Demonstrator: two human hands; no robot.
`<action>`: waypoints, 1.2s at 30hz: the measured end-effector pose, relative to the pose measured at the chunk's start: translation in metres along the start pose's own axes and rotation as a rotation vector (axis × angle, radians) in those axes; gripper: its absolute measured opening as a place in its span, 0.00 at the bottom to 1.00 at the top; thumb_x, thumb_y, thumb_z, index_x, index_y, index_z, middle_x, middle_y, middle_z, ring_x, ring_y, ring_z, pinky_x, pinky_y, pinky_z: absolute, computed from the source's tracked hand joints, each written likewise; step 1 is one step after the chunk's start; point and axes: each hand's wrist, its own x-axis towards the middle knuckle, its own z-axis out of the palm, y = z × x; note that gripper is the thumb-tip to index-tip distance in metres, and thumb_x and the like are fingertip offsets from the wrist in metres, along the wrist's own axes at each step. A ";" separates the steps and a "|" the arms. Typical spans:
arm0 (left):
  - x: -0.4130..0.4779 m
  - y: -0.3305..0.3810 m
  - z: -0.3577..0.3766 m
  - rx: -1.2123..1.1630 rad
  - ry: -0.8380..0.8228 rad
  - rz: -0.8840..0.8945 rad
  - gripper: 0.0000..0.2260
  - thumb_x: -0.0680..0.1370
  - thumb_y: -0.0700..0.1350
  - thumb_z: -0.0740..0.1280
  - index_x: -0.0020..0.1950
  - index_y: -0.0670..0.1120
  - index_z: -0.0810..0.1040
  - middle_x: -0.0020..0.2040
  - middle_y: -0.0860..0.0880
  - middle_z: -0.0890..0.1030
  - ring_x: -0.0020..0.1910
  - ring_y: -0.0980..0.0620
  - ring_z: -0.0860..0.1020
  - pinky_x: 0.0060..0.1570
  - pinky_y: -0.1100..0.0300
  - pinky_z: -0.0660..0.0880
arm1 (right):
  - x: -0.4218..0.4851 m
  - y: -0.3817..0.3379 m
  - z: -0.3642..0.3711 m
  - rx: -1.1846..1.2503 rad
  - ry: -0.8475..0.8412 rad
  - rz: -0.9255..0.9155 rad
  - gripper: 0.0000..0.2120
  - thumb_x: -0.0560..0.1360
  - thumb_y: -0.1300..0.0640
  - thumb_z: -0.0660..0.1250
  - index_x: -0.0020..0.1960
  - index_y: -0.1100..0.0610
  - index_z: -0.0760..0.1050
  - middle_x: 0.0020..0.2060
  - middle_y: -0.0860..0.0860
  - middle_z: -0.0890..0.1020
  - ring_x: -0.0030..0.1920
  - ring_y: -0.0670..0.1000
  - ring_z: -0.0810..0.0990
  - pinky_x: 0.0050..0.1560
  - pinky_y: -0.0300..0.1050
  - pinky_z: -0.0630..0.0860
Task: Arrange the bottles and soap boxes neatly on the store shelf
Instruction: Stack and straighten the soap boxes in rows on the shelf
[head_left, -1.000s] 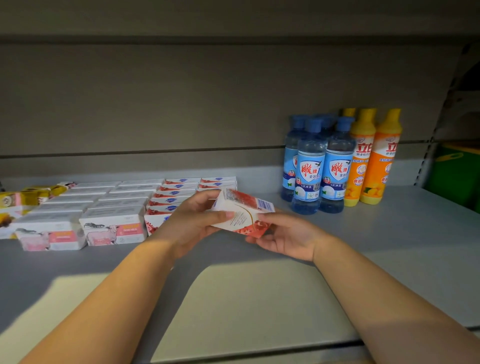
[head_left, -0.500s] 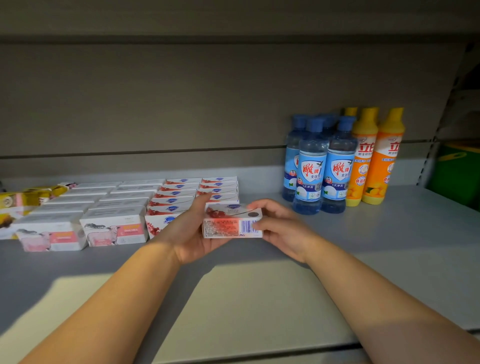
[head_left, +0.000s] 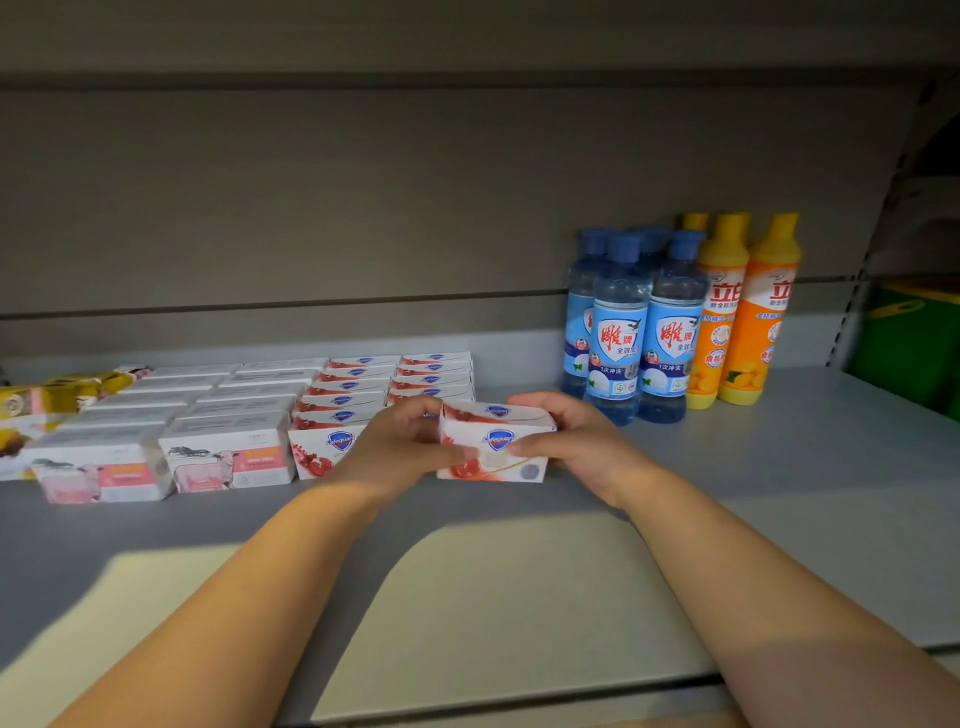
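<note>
A white and red soap box stands upright on the grey shelf, its front label facing me. My left hand grips its left end and my right hand grips its right end. It sits at the front of the right-hand row of matching red soap boxes. Left of those lie rows of white and pink soap boxes. Behind my right hand stand several blue bottles and orange bottles, grouped against the back wall.
Yellow packets lie at the far left of the shelf. A green box sits beyond the shelf's right upright. The shelf's front edge runs below my forearms. Bare shelf surface spreads in front of the bottles.
Both hands turned the soap box from its barcode side to its front label and lowered it onto the shelf, in line with the right row of red boxes.
</note>
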 end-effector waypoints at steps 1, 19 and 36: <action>0.001 -0.005 0.003 0.078 0.003 0.008 0.12 0.69 0.35 0.75 0.48 0.46 0.78 0.43 0.49 0.85 0.43 0.51 0.84 0.43 0.64 0.80 | 0.000 0.001 -0.002 -0.083 0.022 -0.010 0.21 0.65 0.70 0.73 0.48 0.47 0.78 0.46 0.48 0.83 0.46 0.48 0.82 0.49 0.41 0.79; 0.011 -0.050 0.005 0.909 -0.057 0.211 0.15 0.76 0.53 0.65 0.58 0.47 0.77 0.58 0.50 0.76 0.58 0.52 0.71 0.54 0.62 0.67 | 0.042 0.033 -0.004 -1.461 0.227 -0.341 0.30 0.74 0.46 0.65 0.73 0.50 0.61 0.71 0.51 0.66 0.71 0.52 0.61 0.72 0.48 0.43; 0.027 -0.058 -0.001 0.779 -0.059 0.154 0.25 0.75 0.53 0.66 0.71 0.58 0.65 0.69 0.54 0.69 0.67 0.55 0.65 0.63 0.61 0.60 | 0.145 0.046 -0.034 -1.537 0.319 -0.235 0.29 0.76 0.53 0.65 0.73 0.54 0.59 0.67 0.56 0.69 0.68 0.57 0.65 0.69 0.51 0.60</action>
